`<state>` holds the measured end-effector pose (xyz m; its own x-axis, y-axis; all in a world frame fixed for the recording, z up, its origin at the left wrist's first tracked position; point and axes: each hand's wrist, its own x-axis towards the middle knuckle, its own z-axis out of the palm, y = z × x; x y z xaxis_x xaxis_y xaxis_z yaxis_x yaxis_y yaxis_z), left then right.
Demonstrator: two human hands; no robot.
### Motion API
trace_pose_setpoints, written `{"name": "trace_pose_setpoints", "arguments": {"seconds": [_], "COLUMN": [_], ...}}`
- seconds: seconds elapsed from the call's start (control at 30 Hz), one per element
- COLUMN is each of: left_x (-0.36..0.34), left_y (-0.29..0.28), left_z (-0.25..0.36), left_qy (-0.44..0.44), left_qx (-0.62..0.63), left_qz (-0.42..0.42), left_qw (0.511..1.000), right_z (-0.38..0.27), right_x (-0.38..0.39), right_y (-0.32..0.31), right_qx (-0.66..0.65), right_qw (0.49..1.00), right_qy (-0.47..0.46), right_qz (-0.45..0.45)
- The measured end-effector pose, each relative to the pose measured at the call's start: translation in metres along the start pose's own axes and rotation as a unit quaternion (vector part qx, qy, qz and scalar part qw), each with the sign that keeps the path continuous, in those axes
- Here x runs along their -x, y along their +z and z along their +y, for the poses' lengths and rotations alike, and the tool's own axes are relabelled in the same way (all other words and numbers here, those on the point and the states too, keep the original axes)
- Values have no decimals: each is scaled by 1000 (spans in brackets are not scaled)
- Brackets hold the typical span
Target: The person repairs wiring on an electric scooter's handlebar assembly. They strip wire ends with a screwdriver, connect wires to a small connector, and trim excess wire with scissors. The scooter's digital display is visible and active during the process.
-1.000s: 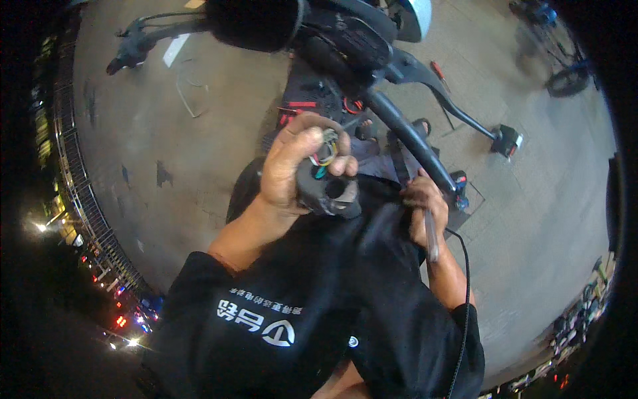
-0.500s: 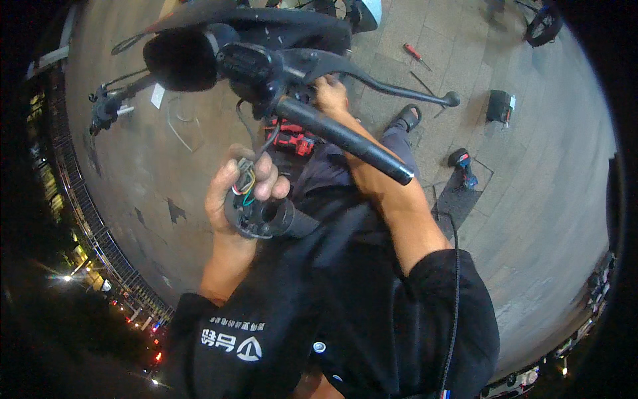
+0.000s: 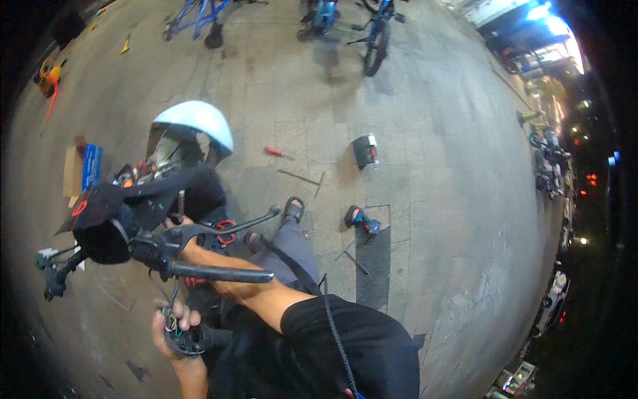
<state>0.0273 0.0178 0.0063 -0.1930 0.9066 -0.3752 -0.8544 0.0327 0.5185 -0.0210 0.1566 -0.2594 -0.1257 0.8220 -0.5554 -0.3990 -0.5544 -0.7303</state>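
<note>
My left hand [image 3: 160,337], at lower left, is wrapped round a round black housing [image 3: 197,341] like a handlebar control. Thin coloured wires [image 3: 173,323] show between the thumb and fingers, and a cable runs upward from them. Above it, a bare black handlebar end [image 3: 226,272] sticks out to the right, with a black brake lever [image 3: 249,224] beyond it. My right forearm passes beneath the bar. My right hand [image 3: 186,221] reaches in behind the lever at the scooter's front; its fingers are mostly hidden, so what they touch cannot be made out.
A pale blue body panel [image 3: 197,122] stands beyond the bars, with a blue box [image 3: 92,168] at left. On the paving lie a red screwdriver [image 3: 274,152], a black box [image 3: 364,152] and a blue-and-black cordless drill [image 3: 363,220]. Bicycles [image 3: 377,48] stand at the far side.
The view has swung to the right and farther out, so hands and handlebar now sit lower left. My left hand still grips the housing; my right hand stays behind the lever.
</note>
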Motion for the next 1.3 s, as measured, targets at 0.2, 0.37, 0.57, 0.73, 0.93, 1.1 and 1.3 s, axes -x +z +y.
{"name": "trace_pose_setpoints", "arguments": {"seconds": [0.2, 0.37, 0.57, 0.73, 0.93, 1.1, 1.3], "left_x": [5, 3, -3, -8, 1, 2, 6], "left_y": [-11, -11, -18, -3, -4, 11, 20], "left_z": [-2, -10, -9, -14, -17, -17, -7], "left_qy": [-5, -13, -2, -29, -48, -40, -49], "left_qx": [15, 21, 80, 83, 124, 88, -8], "left_qz": [-4, -13, -56, -25, -50, -8, 106], "left_qw": [1000, 1000, 995, 996, 990, 995, 993], "right_z": [3, 4, -74, -213, -323, -292, -254], "right_x": [-7, 3, 39, 118, 256, 267, 244], "right_y": [-5, -66, -209, -330, -279, -175, -105], "right_qx": [80, 149, 444, 246, 40, 217, 287], "right_qw": [993, 984, 887, 936, 884, 837, 752], "right_qy": [-82, -72, -83, -122, -466, -390, -474], "right_qz": [33, 58, 94, 222, -5, -317, -356]}}
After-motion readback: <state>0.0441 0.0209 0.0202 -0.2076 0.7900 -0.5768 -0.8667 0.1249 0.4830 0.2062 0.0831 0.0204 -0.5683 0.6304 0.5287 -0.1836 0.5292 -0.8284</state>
